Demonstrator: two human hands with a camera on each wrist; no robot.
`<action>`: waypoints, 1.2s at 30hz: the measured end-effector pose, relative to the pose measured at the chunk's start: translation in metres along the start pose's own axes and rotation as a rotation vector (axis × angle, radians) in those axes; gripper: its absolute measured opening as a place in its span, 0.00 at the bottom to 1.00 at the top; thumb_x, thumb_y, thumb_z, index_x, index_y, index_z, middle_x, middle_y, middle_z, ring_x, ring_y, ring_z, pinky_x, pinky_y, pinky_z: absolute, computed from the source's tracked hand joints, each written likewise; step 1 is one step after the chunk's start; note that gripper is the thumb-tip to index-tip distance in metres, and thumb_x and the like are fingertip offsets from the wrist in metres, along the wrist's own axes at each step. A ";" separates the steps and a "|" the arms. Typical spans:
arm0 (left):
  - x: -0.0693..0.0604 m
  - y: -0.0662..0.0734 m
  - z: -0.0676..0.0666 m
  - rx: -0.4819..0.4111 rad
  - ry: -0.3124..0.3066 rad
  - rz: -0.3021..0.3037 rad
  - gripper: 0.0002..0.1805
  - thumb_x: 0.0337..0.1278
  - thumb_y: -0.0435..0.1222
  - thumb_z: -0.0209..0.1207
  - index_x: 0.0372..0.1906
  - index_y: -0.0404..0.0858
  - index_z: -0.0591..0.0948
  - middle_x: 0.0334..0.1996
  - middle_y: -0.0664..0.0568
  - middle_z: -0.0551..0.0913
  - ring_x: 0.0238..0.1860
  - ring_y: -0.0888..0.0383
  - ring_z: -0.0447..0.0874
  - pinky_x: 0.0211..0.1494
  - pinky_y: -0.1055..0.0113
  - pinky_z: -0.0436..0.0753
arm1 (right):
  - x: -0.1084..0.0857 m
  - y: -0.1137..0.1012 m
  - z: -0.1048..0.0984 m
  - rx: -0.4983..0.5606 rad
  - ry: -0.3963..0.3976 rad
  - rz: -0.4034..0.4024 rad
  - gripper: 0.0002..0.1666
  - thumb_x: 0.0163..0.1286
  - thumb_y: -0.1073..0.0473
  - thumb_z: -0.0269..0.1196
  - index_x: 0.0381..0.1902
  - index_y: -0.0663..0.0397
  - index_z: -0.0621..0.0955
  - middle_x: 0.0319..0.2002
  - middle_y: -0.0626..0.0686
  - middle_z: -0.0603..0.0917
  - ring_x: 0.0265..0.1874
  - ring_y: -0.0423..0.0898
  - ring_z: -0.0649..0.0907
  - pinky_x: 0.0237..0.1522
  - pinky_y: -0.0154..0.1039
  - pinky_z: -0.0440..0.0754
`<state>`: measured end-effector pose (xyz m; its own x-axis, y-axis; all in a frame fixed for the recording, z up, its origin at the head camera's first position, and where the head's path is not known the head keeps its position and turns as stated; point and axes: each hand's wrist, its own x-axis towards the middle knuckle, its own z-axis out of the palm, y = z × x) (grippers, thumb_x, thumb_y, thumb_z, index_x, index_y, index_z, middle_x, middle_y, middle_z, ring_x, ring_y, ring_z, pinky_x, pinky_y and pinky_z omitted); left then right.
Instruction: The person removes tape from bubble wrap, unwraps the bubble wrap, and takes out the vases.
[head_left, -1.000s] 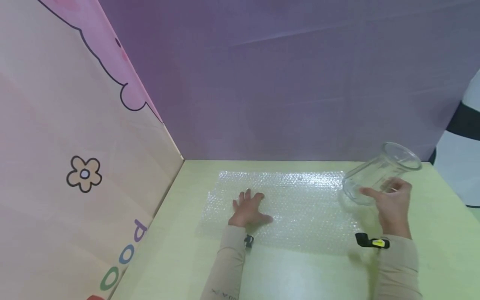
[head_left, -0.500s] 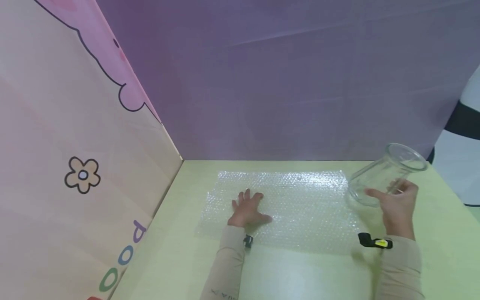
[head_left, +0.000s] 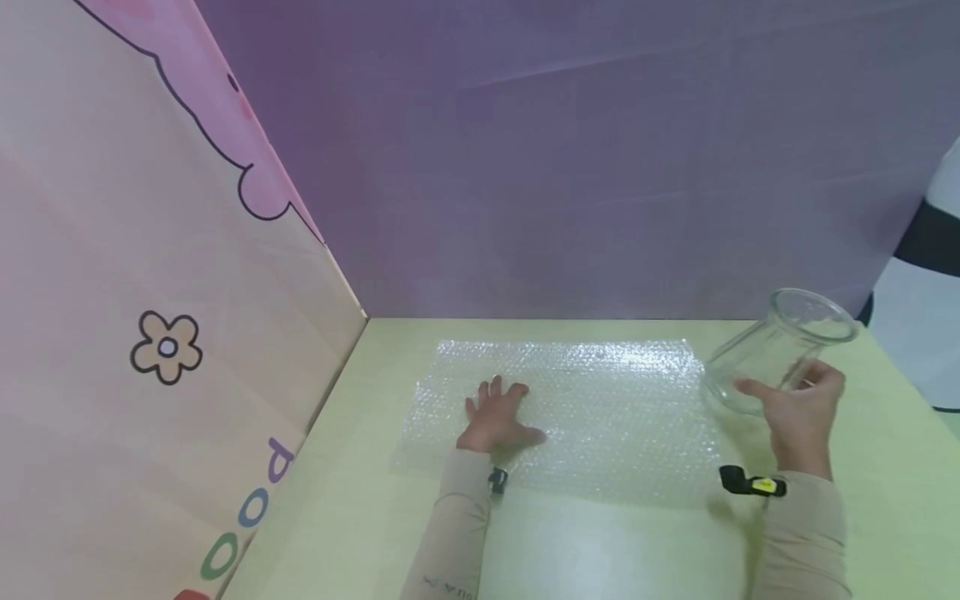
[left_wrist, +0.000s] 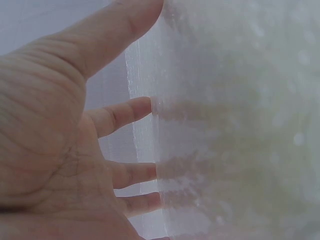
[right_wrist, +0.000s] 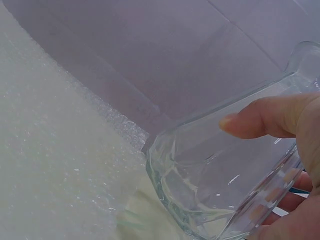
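Note:
A sheet of clear bubble wrap lies flat on the table. Spread fingers of my left hand rest on its left part; in the left wrist view the fingertips touch the wrap. My right hand grips a clear glass vase with a flared rim, tilted with its mouth up to the right. The right wrist view shows the thumb along one side of the vase and the other fingers behind it. Its base is near the right edge of the wrap; whether it touches the table I cannot tell.
The pale green table meets a purple backdrop at its far edge. A cream panel with a printed flower and letters stands along the left side. At the far right is a black and white printed surface.
My right hand has shifted slightly right with the vase, away from the bubble wrap. The left hand has stayed in place on the wrap.

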<state>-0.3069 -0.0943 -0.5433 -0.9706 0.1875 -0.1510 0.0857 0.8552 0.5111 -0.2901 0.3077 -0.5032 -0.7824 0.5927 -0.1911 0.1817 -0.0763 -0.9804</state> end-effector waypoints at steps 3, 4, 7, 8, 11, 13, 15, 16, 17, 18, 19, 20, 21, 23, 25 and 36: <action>0.000 0.000 0.000 0.005 0.002 -0.001 0.48 0.47 0.58 0.73 0.75 0.53 0.68 0.82 0.37 0.50 0.82 0.33 0.42 0.78 0.27 0.39 | 0.000 0.001 -0.001 -0.016 -0.001 0.000 0.59 0.47 0.69 0.81 0.66 0.33 0.58 0.54 0.32 0.61 0.64 0.38 0.65 0.80 0.44 0.61; 0.000 0.000 0.000 0.004 0.003 -0.002 0.48 0.47 0.58 0.73 0.75 0.53 0.68 0.82 0.37 0.50 0.82 0.34 0.42 0.78 0.27 0.39 | 0.001 0.001 -0.001 -0.032 -0.002 0.002 0.59 0.48 0.68 0.81 0.67 0.33 0.57 0.55 0.31 0.61 0.65 0.38 0.65 0.80 0.44 0.61; -0.001 0.001 -0.001 0.002 0.002 -0.005 0.48 0.47 0.58 0.73 0.75 0.54 0.68 0.82 0.38 0.50 0.82 0.34 0.42 0.79 0.27 0.39 | 0.001 0.001 -0.003 -0.059 0.000 0.007 0.61 0.49 0.67 0.81 0.69 0.33 0.56 0.57 0.32 0.61 0.69 0.42 0.64 0.81 0.45 0.60; -0.001 0.001 -0.001 0.002 0.002 -0.006 0.48 0.47 0.57 0.73 0.75 0.54 0.68 0.82 0.38 0.50 0.83 0.34 0.42 0.79 0.27 0.39 | 0.001 0.002 -0.003 -0.064 0.001 0.011 0.61 0.48 0.66 0.82 0.69 0.33 0.56 0.57 0.31 0.61 0.70 0.43 0.64 0.81 0.45 0.60; -0.001 0.001 -0.001 0.003 0.000 -0.008 0.48 0.47 0.57 0.73 0.75 0.54 0.68 0.82 0.38 0.49 0.83 0.34 0.41 0.79 0.27 0.39 | 0.001 0.002 -0.005 -0.067 0.002 0.025 0.62 0.47 0.65 0.83 0.69 0.32 0.56 0.57 0.31 0.61 0.72 0.44 0.63 0.81 0.45 0.59; -0.001 0.001 -0.002 0.006 -0.001 -0.007 0.48 0.47 0.57 0.73 0.75 0.54 0.68 0.82 0.38 0.49 0.83 0.34 0.41 0.79 0.27 0.39 | 0.002 0.003 -0.006 -0.073 0.001 0.032 0.63 0.47 0.63 0.83 0.69 0.32 0.55 0.59 0.31 0.60 0.73 0.45 0.62 0.81 0.45 0.58; -0.001 0.001 -0.002 0.010 -0.002 -0.008 0.48 0.47 0.57 0.73 0.75 0.54 0.68 0.82 0.38 0.49 0.83 0.34 0.41 0.79 0.27 0.39 | 0.003 0.003 -0.007 -0.085 -0.002 0.039 0.64 0.47 0.62 0.83 0.70 0.31 0.54 0.63 0.33 0.60 0.75 0.46 0.60 0.82 0.44 0.57; -0.001 0.001 -0.002 0.009 0.000 -0.006 0.48 0.47 0.57 0.73 0.75 0.53 0.68 0.82 0.37 0.50 0.83 0.34 0.42 0.79 0.27 0.39 | 0.003 0.004 -0.008 -0.091 -0.004 0.039 0.64 0.47 0.61 0.83 0.70 0.31 0.54 0.65 0.34 0.59 0.76 0.47 0.59 0.82 0.45 0.57; -0.001 0.001 -0.002 0.011 -0.001 -0.007 0.48 0.47 0.57 0.73 0.75 0.53 0.68 0.82 0.38 0.50 0.83 0.34 0.42 0.79 0.27 0.39 | 0.004 0.004 -0.009 -0.100 -0.007 0.042 0.65 0.48 0.60 0.83 0.71 0.31 0.53 0.67 0.36 0.59 0.76 0.48 0.58 0.82 0.45 0.56; -0.001 0.001 -0.002 0.011 0.000 -0.005 0.48 0.46 0.57 0.73 0.75 0.53 0.68 0.82 0.37 0.50 0.82 0.34 0.42 0.79 0.27 0.40 | 0.004 0.005 -0.009 -0.108 -0.011 0.045 0.65 0.48 0.60 0.83 0.72 0.31 0.52 0.69 0.37 0.58 0.77 0.48 0.57 0.82 0.45 0.56; 0.000 0.001 -0.002 0.011 0.001 -0.005 0.48 0.46 0.57 0.73 0.75 0.53 0.68 0.82 0.37 0.50 0.82 0.34 0.42 0.78 0.27 0.40 | 0.004 0.005 -0.010 -0.113 -0.015 0.049 0.66 0.49 0.59 0.83 0.73 0.31 0.52 0.71 0.38 0.57 0.77 0.49 0.57 0.82 0.46 0.56; 0.000 0.000 -0.002 0.009 0.002 -0.004 0.48 0.46 0.57 0.73 0.75 0.53 0.68 0.82 0.37 0.51 0.82 0.34 0.42 0.78 0.26 0.40 | 0.005 0.006 -0.010 -0.115 -0.017 0.051 0.66 0.49 0.59 0.83 0.74 0.31 0.51 0.71 0.38 0.57 0.78 0.49 0.57 0.82 0.46 0.55; 0.000 0.000 -0.002 0.008 0.000 -0.005 0.48 0.46 0.58 0.73 0.75 0.53 0.68 0.82 0.37 0.50 0.82 0.34 0.42 0.78 0.26 0.40 | 0.005 0.006 -0.011 -0.117 -0.019 0.053 0.67 0.49 0.59 0.83 0.74 0.31 0.51 0.72 0.39 0.57 0.78 0.49 0.56 0.82 0.46 0.55; -0.001 0.000 -0.002 0.007 -0.003 -0.004 0.48 0.46 0.57 0.73 0.75 0.53 0.68 0.82 0.37 0.50 0.82 0.33 0.42 0.78 0.26 0.40 | 0.006 0.007 -0.011 -0.120 -0.019 0.059 0.67 0.50 0.59 0.82 0.75 0.32 0.50 0.72 0.38 0.56 0.78 0.49 0.56 0.83 0.46 0.55; -0.001 0.001 -0.002 0.004 -0.006 -0.006 0.48 0.47 0.57 0.73 0.75 0.53 0.68 0.82 0.37 0.50 0.82 0.34 0.41 0.78 0.27 0.39 | 0.007 0.007 -0.010 -0.126 -0.018 0.060 0.68 0.50 0.59 0.82 0.76 0.32 0.50 0.73 0.39 0.56 0.78 0.48 0.56 0.83 0.45 0.54; -0.002 0.002 0.000 -0.004 0.007 -0.006 0.48 0.46 0.57 0.73 0.75 0.53 0.68 0.82 0.38 0.50 0.83 0.34 0.41 0.79 0.27 0.38 | 0.012 0.013 -0.010 -0.116 -0.015 0.056 0.67 0.49 0.61 0.83 0.75 0.33 0.52 0.71 0.37 0.57 0.77 0.48 0.57 0.83 0.44 0.54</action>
<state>-0.3053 -0.0931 -0.5419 -0.9725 0.1791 -0.1485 0.0788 0.8542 0.5140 -0.2910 0.3221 -0.5179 -0.7776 0.5780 -0.2473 0.2927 -0.0153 -0.9561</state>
